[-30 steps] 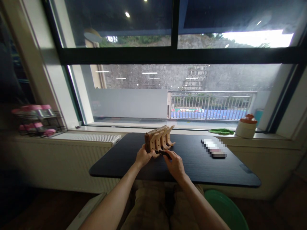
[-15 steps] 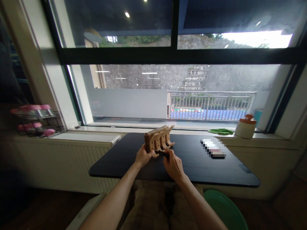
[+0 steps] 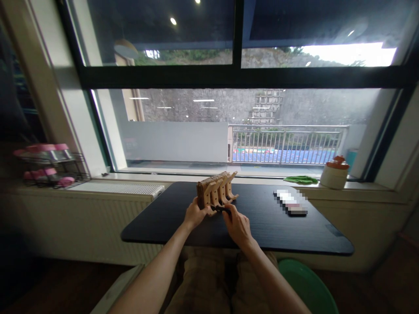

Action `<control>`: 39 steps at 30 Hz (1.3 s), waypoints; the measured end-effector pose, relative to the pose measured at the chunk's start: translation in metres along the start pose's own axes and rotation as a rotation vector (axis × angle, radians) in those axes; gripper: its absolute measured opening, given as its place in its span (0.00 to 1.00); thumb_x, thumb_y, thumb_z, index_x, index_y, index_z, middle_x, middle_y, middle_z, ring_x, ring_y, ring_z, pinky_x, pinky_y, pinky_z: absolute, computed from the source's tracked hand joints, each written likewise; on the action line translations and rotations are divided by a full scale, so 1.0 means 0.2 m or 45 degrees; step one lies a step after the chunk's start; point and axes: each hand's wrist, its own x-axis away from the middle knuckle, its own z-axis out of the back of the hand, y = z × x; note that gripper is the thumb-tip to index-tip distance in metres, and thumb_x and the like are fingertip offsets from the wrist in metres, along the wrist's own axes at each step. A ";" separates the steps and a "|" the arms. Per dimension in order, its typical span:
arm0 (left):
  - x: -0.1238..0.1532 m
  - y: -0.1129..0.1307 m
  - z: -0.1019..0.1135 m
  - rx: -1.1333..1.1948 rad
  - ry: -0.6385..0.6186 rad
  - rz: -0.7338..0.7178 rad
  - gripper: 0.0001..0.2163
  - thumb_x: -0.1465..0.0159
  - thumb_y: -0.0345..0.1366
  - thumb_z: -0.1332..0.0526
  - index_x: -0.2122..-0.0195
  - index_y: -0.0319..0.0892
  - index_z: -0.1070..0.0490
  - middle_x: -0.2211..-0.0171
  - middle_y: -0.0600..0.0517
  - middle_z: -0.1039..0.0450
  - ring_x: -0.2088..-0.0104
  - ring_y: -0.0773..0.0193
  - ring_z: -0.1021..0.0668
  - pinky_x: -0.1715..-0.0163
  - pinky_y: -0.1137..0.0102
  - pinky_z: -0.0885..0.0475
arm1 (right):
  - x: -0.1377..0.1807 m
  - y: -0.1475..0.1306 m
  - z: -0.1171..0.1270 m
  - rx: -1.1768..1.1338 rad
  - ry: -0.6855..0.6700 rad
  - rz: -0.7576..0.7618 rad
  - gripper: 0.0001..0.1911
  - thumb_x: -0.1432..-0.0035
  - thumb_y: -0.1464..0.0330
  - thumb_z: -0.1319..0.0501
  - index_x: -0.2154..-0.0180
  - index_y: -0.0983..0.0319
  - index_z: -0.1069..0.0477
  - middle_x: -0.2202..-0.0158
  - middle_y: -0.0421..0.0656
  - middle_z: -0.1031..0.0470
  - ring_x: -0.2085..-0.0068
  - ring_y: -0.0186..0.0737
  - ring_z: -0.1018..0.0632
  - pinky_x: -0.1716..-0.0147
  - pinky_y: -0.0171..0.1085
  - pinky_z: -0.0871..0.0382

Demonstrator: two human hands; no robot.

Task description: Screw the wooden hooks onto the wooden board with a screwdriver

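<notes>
A wooden hook rack, a brown board with several pale curved wooden hooks, stands tilted on the black table. My left hand is closed around the rack's near left end, its thumb by the lowest hook. In my right hand is a slim black screwdriver-like tool, pointing left toward the nearest hook. The tool's tip lies close to my left thumb; whether it touches the wood, I cannot tell. Small dark holes show on the hooks.
A phone-like object, blurred out, lies on the table's right side. On the windowsill are a green cloth and a white jar with an orange lid. A wire rack with pink-lidded jars stands left. A green stool is below.
Almost nothing differs. The black tool shows slightly more of its length between my hands; both hands keep their places, and the rack stays put.
</notes>
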 end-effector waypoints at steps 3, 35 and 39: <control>0.00 0.01 0.00 0.002 -0.006 0.005 0.20 0.45 0.45 0.41 0.53 0.43 0.38 0.60 0.48 0.27 0.60 0.58 0.25 0.62 0.70 0.33 | 0.00 0.00 -0.01 -0.030 -0.005 -0.006 0.13 0.45 0.68 0.48 0.56 0.60 0.38 0.76 0.36 0.26 0.73 0.36 0.25 0.71 0.31 0.40; 0.01 0.03 0.01 0.001 -0.004 0.025 0.20 0.46 0.43 0.41 0.53 0.43 0.37 0.59 0.48 0.27 0.59 0.58 0.25 0.61 0.70 0.33 | 0.00 0.02 0.01 -0.039 0.022 -0.031 0.10 0.44 0.65 0.47 0.61 0.59 0.32 0.74 0.37 0.26 0.74 0.33 0.27 0.73 0.30 0.40; 0.01 0.03 0.01 -0.003 -0.001 0.034 0.20 0.46 0.42 0.40 0.53 0.42 0.38 0.58 0.48 0.27 0.58 0.58 0.25 0.60 0.70 0.33 | 0.00 0.03 0.00 0.007 0.006 -0.036 0.11 0.43 0.61 0.47 0.64 0.58 0.30 0.74 0.39 0.25 0.72 0.35 0.25 0.72 0.31 0.40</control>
